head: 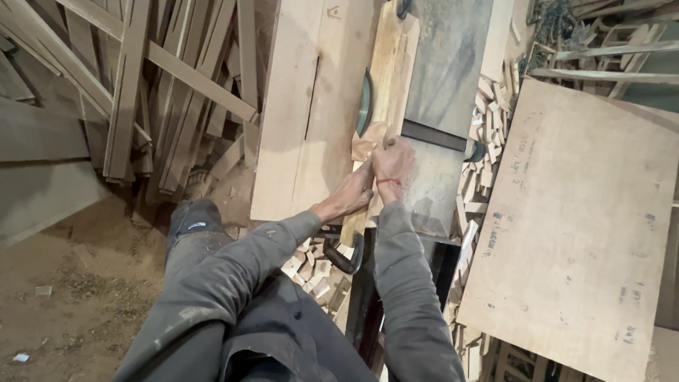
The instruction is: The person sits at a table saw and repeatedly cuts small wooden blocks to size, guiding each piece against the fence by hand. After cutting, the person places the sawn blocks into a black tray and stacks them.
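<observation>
A: Saw blade (363,103) where?
B: Sticking up through the table top (304,106), just left of the long board (387,78). Both hands on that board's near part, left hand (357,191) beside right hand (393,164), blade just beyond them.
A: Around it?
B: Stacked planks (134,85) far left, offcut pile (488,120) right of the table, big plywood sheet (587,226) further right. Clamp (346,258) below the hands.

Small tan wood piece (369,139) — flat on saw table, beside circular blade (363,103), under both hands
</observation>
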